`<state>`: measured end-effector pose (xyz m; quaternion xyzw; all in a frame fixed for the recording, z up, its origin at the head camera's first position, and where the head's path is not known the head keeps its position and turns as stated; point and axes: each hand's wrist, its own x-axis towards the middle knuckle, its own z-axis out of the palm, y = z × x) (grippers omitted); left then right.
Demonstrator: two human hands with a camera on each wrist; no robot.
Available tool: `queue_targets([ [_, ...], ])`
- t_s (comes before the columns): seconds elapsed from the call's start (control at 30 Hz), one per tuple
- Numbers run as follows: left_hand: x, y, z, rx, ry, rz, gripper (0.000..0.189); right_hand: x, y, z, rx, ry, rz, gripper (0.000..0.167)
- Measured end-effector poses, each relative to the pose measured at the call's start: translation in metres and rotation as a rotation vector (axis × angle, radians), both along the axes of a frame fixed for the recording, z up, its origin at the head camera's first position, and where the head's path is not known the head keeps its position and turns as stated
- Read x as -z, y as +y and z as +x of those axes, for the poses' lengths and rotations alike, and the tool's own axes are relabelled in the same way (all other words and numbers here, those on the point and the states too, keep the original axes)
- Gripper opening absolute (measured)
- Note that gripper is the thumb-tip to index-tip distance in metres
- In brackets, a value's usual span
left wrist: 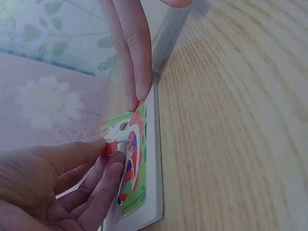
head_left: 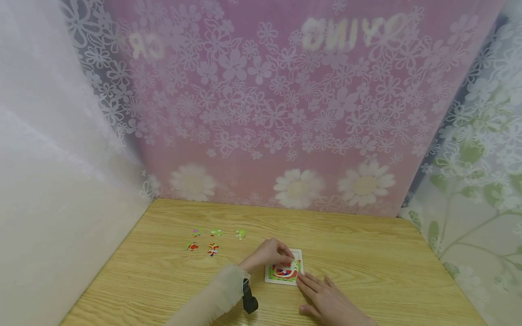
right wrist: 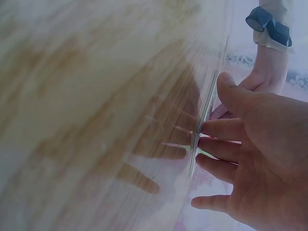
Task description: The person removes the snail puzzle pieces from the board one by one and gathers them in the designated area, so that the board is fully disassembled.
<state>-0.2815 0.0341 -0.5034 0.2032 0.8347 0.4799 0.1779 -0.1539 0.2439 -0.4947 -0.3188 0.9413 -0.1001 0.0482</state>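
A white-framed jigsaw puzzle board (head_left: 267, 274) lies on the table, partly filled with green, red and white pieces. My left hand (head_left: 270, 253) is over its far left side. Between thumb and fingers it pinches a small puzzle piece (left wrist: 111, 147), which shows red in the left wrist view; its outline is partly hidden by the fingers. My right hand (head_left: 328, 299) lies at the board's near right corner, its fingers extended and the fingertips touching the board's edge. In the right wrist view the right hand (right wrist: 260, 139) has its fingers spread along the thin board edge.
Several loose puzzle pieces (head_left: 213, 249) lie apart on the wooden table (head_left: 163, 280), left of the board. A black wrist camera (head_left: 249, 299) is strapped to the left wrist. Flowered pink cloth (head_left: 261, 113) hangs behind the table, with pale sheets on both sides.
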Motion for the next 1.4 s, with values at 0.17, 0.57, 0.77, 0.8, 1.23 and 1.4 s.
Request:
queue_targets([
  [0.17, -0.001, -0.001, 0.002, 0.004, 0.022, 0.000, 0.006, -0.002, -0.001, 0.001, -0.002, -0.009, -0.001, 0.070],
  [0.57, -0.006, -0.011, -0.012, 0.010, 0.054, 0.083, 0.008, 0.000, -0.001, 0.000, 0.006, -0.006, -0.010, 0.069],
  [0.77, -0.015, -0.017, -0.012, 0.008, 0.036, 0.109, 0.009, 0.000, -0.001, 0.000, 0.006, -0.014, -0.002, 0.070],
  [0.8, -0.015, -0.019, -0.012, 0.008, 0.035, 0.114, 0.009, 0.000, -0.001, 0.000, 0.006, -0.015, -0.001, 0.070],
  [1.23, -0.015, -0.048, -0.016, -0.026, 0.057, 0.092, 0.013, -0.001, -0.003, -0.001, 0.012, 0.001, 0.005, 0.070],
  [1.4, -0.015, -0.064, -0.018, -0.041, 0.065, 0.084, 0.012, -0.001, -0.002, 0.000, -0.002, 0.023, 0.006, 0.069],
])
